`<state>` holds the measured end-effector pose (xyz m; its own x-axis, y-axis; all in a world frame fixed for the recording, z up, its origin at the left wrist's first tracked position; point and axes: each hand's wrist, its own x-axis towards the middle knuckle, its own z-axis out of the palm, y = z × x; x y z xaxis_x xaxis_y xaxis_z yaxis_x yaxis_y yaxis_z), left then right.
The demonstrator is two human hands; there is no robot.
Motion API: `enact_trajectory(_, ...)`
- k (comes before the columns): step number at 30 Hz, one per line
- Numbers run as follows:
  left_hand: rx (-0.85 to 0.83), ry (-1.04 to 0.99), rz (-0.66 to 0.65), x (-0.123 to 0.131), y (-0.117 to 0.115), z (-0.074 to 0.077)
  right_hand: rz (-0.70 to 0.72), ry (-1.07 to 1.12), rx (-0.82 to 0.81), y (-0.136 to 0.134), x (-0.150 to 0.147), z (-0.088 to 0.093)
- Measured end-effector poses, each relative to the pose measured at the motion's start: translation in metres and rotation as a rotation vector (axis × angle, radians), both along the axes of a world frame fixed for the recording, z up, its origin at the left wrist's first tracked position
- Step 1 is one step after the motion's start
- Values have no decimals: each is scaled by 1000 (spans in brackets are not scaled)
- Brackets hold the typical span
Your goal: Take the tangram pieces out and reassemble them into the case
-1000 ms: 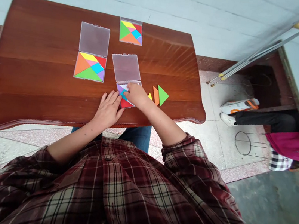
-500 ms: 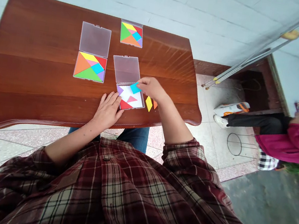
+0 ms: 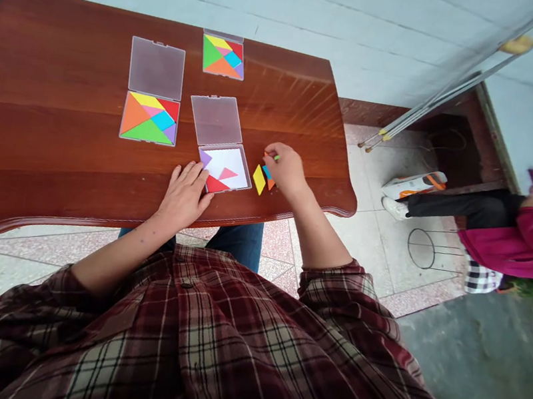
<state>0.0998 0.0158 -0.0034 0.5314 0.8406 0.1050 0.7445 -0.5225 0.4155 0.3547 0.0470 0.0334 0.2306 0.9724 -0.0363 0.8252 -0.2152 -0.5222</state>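
My left hand point(image 3: 184, 197) lies flat on the wooden table point(image 3: 50, 158), its fingertips against the near edge of an open plastic tangram case point(image 3: 236, 168). That case holds a purple triangle point(image 3: 205, 159), a pink triangle point(image 3: 228, 174) and a red triangle point(image 3: 215, 184) on white backing. To its right, my right hand point(image 3: 285, 169) pinches a green tangram piece point(image 3: 275, 157), mostly hidden by my fingers. Beneath that hand lie a blue piece point(image 3: 267, 172) and an orange piece point(image 3: 271, 184), with a yellow parallelogram point(image 3: 259, 179) beside them.
Two more cases with full coloured tangram squares point(image 3: 150, 118) point(image 3: 223, 56) lie farther up the table, one beside a frosted lid point(image 3: 156, 68). Another lid point(image 3: 209, 120) adjoins the near case. At right, a person in a magenta sleeve point(image 3: 529, 231) sits beyond the table.
The blue piece has left the case and now lies among the loose pieces. My right hand has moved right, off the case, and the green piece is now at its fingertips.
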Motion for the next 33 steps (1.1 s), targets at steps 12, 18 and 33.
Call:
enact_trajectory(12, 20, 15, -13, 0, 0, 0, 489, -229, -317, 12, -69, 0)
enact_trajectory(18, 8, -9, -9, 0, 1, 0, 338, 88, -182, 15, -29, 12)
enact_trajectory(33, -10, -17, 1, 0, 0, 3, -103, -101, 2, -8, 23, 8)
